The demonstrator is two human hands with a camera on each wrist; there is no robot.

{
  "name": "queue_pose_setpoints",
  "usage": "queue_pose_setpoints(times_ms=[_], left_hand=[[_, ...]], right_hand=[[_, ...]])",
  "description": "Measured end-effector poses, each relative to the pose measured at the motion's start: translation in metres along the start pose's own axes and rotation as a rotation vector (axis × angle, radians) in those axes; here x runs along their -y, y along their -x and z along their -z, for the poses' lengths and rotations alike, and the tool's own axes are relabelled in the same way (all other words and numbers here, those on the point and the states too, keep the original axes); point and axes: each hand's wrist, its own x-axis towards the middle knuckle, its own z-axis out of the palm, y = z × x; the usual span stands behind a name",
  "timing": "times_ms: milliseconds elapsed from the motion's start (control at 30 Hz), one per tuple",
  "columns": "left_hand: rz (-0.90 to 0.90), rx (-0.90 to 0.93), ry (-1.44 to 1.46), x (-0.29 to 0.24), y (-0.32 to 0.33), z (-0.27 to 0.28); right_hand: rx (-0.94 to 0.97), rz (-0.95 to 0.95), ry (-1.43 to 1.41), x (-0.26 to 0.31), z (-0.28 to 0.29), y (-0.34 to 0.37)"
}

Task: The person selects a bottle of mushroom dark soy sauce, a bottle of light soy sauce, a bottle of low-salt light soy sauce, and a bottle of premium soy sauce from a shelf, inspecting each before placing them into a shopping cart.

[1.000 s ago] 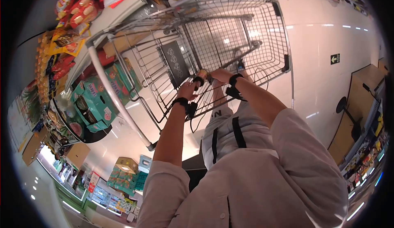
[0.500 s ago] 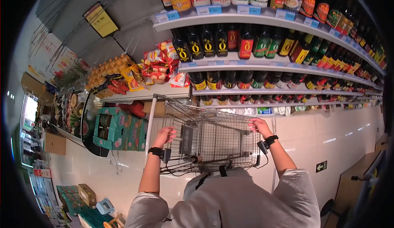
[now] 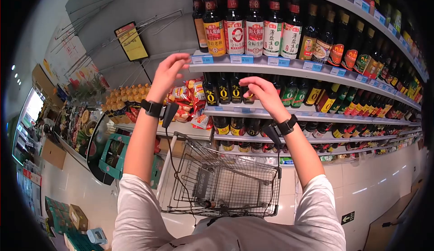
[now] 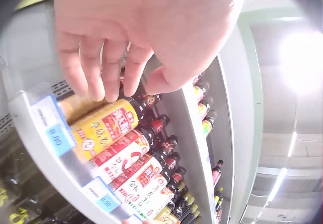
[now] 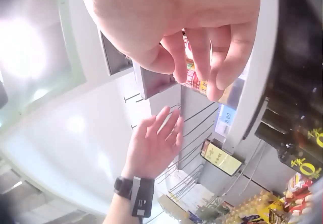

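Thumbs and fingers loosely bent around nothing, our two hands, left hand [image 3: 169, 75] and right hand [image 3: 263, 95], are raised before the bottle shelves

We count five front bottles with plain colours on the upper shelf [image 3: 253, 69]: one yellow-labelled bottle [image 3: 214, 38], two red-and-white bottles [image 3: 234, 37] and two green-and-white bottles [image 3: 272, 39], all upright, with our left hand near the shelf's left end; on the shelf below, four black-and-yellow bottles [image 3: 223, 92] stand in a row, one partly hidden by our right hand; we wear two black wristbands [image 3: 151, 109], one on each wrist; one wire cart [image 3: 166, 172] is below our hands, with one dark panel [image 3: 203, 183] in it, and one yellow sign [image 3: 134, 45] is at the left; whether our right thumb touches a finger, we cannot tell
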Motion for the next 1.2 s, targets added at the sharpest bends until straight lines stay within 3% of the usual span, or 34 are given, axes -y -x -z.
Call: queue_pose_setpoints(times_ms=[100,167,267,400,467,533,667,733,867,1000,1067,1167,1200], left_hand=[[-0.141,-0.01,0.032,-0.009,-0.058,-0.018],[-0.352,-0.11,-0.071,-0.002,-0.097,-0.03],[-0.378,-0.174,-0.059,0.006,-0.14,-0.041],[-0.33,-0.113,-0.052,0.009,-0.168,-0.048],[-0.319,-0.121,-0.163,-0.005,-0.157,-0.049],[-0.459,-0.192,-0.276,0.002,-0.158,-0.053],[-0.446,-0.182,-0.296,0.0,-0.151,-0.051],[-0.595,-0.304,-0.292,0.0,-0.137,-0.05],[-0.749,-0.31,-0.027,-0.004,-0.083,-0.046],[-0.85,-0.343,0.165,-0.012,-0.053,-0.036],[-0.877,-0.303,0.276,-0.03,-0.024,-0.03],[-0.655,-0.113,0.509,-0.039,0.038,-0.024],[-0.546,-0.021,0.585,-0.035,0.058,-0.025]], right_hand=[[-0.012,0.112,0.041,0.027,-0.023,-0.043],[-0.007,0.201,0.126,0.026,-0.034,-0.073],[-0.061,0.223,0.279,0.016,-0.048,-0.097],[-0.075,0.188,0.3,0.016,-0.058,-0.103],[-0.07,0.166,0.307,0.02,-0.057,-0.106],[-0.085,0.113,0.268,0.022,-0.057,-0.105],[-0.127,0.071,0.237,0.024,-0.061,-0.103],[-0.148,0.055,0.287,0.027,-0.064,-0.098],[-0.19,0.275,0.454,0.033,-0.067,-0.093],[-0.223,0.251,0.589,0.063,-0.083,-0.074],[-0.255,0.427,0.717,0.071,-0.085,-0.064],[-0.246,0.515,0.912,0.086,-0.094,-0.024],[-0.196,0.441,0.853,0.082,-0.097,-0.007]])
